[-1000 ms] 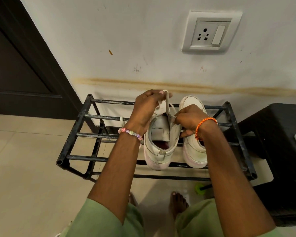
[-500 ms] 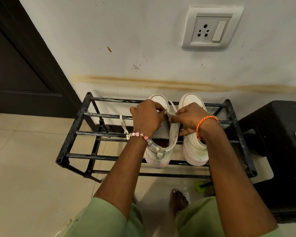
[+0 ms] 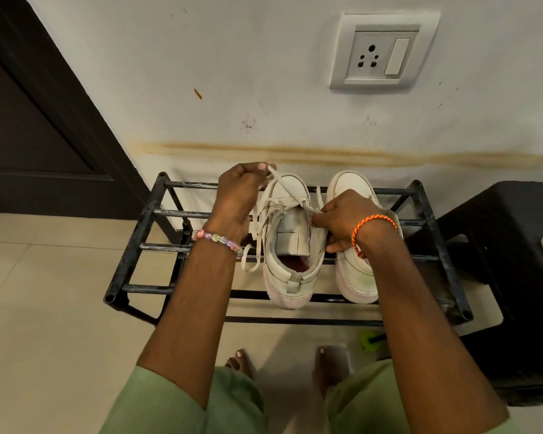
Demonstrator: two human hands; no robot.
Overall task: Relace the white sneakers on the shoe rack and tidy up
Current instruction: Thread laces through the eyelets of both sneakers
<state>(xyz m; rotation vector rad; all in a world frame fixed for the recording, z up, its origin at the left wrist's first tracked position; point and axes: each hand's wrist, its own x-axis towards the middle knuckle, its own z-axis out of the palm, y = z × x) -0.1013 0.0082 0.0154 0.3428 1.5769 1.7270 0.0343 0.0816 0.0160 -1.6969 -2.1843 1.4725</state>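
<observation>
White lace (image 3: 282, 186) is pinched taut by left hand (image 3: 242, 195) at far left; left sneaker (image 3: 290, 245) collar is gripped by right hand (image 3: 342, 220) on black rack (image 3: 132, 255).

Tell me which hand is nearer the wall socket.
Right. The right hand is below the wall socket, a little to its left; the left hand is farther left, beyond the left sneaker.

Two sneakers sit side by side on your shoe rack (image 3: 145, 211), which stands against the wall (image 3: 264, 73). Your left hand (image 3: 239, 195) is over the left sneaker (image 3: 290, 245), your right hand (image 3: 342, 220) over the right sneaker (image 3: 355, 274). A stool (image 3: 514, 245) stands right of the rack, a door (image 3: 29, 120) to its left.
</observation>
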